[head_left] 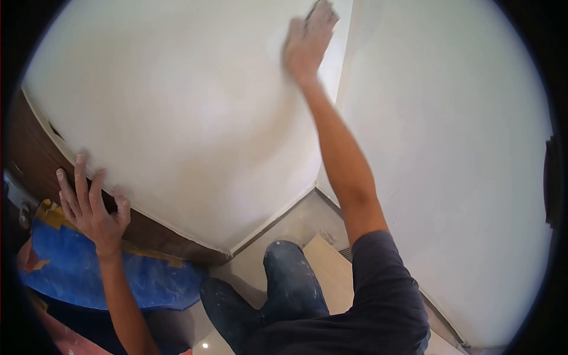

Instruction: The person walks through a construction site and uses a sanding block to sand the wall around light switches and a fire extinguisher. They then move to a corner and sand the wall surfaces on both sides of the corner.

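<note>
My right hand [310, 44] is raised high on the white wall [195, 89], close to the inner corner. Its fingers are closed and pressed against the surface. A thin dark edge shows between and beside them, but motion blur hides what the thing is. My left hand [97, 213] has its dusty fingers spread, with the tips at the lower left edge of the wall, where it meets a dark brown wooden board [160, 231]. Nothing is held in it.
A second white wall [449, 148] stands on my right. Blue sheeting [77, 272] with yellow tape [50, 214] covers something at lower left. My knees are near the wall's foot, where a pale board [328, 272] and a small grating [346, 254] lie on the floor.
</note>
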Demonstrator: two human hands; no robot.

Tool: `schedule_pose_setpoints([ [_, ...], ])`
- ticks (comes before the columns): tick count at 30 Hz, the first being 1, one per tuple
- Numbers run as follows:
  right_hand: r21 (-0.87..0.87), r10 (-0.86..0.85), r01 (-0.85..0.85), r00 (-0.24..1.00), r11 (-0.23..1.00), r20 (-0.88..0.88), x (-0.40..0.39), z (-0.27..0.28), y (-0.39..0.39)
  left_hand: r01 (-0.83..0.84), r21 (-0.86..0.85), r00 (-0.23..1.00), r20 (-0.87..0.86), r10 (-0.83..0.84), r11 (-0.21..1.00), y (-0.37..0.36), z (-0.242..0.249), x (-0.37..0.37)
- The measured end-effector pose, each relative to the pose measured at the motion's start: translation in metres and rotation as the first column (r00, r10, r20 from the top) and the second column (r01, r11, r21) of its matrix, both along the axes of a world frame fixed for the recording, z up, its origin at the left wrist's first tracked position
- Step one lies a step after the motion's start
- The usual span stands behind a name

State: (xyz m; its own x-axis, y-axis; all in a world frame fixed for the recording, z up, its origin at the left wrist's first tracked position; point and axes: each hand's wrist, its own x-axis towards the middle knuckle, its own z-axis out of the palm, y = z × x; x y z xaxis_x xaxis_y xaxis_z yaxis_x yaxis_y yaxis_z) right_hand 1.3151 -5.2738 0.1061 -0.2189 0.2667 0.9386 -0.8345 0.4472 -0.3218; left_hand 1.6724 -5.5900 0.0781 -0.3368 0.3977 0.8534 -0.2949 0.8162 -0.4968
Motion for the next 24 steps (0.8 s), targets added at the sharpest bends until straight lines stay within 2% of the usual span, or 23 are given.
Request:
schedule_pose_setpoints([
  [2, 0.147, -0.111, 0.111, 0.994, 0.983, -0.006, 0.04, -0.044, -0.036, 0.007, 0.0, 1.0, 0.001, -0.007, 1.0, -0.001, 0.0, 0.001],
  [4, 0.374, -0.045, 0.048, 0.999, 0.926, -0.018, 0.087, -0.071, -0.052, -0.012, 0.027, 1.0, 0.007, 0.012, 1.0, 0.001, 0.0, 0.003],
  [7, 0.315, -0.14, 0.144, 0.989, 0.938, -0.034, 0.055, -0.03, -0.032, -0.027, 0.039, 0.999, 0.023, 0.026, 0.999, 0.004, 0.001, 0.004],
  [9, 0.069, -0.095, 0.093, 0.995, 0.993, 0.02, 0.014, 0.01, -0.014, -0.033, 0.044, 0.999, 0.036, 0.032, 0.998, 0.005, 0.0, 0.004],
  [11, -0.049, -0.054, 0.071, 0.956, 0.996, 0.288, 0.011, 0.053, 0.007, -0.003, 0.016, 0.999, 0.034, 0.002, 1.0, 0.004, 0.001, 0.003],
  [14, -0.103, -0.031, 0.065, 0.953, 0.993, 0.303, 0.015, 0.05, 0.0, 0.008, 0.028, 1.0, 0.029, -0.009, 1.0, 0.002, 0.0, 0.004],
  [16, -0.023, -0.146, 0.149, 0.986, 0.989, 0.08, 0.027, 0.004, -0.036, 0.007, 0.041, 1.0, 0.027, -0.008, 0.999, 0.004, 0.001, 0.005],
  [18, 0.263, -0.125, 0.123, 0.992, 0.957, -0.01, 0.086, -0.038, -0.055, 0.011, 0.042, 0.999, 0.032, -0.012, 0.999, 0.005, 0.002, 0.006],
  [21, 0.452, -0.09, 0.166, 0.978, 0.877, -0.186, 0.064, -0.046, -0.031, -0.025, 0.044, 0.999, 0.04, 0.023, 0.999, 0.005, 0.002, 0.006],
  [22, 0.332, -0.093, 0.111, 0.993, 0.937, -0.07, 0.044, -0.03, -0.022, -0.016, 0.037, 0.999, 0.032, 0.015, 0.999, 0.004, 0.003, 0.005],
  [23, 0.188, -0.136, 0.145, 0.989, 0.971, -0.058, 0.019, -0.017, -0.011, -0.008, 0.034, 1.0, 0.028, 0.007, 0.999, 0.003, 0.002, 0.004],
  [24, 0.062, -0.099, 0.099, 0.995, 0.993, 0.002, 0.003, -0.002, 0.004, 0.001, 0.032, 1.0, 0.025, -0.002, 0.999, 0.003, 0.001, 0.004],
])
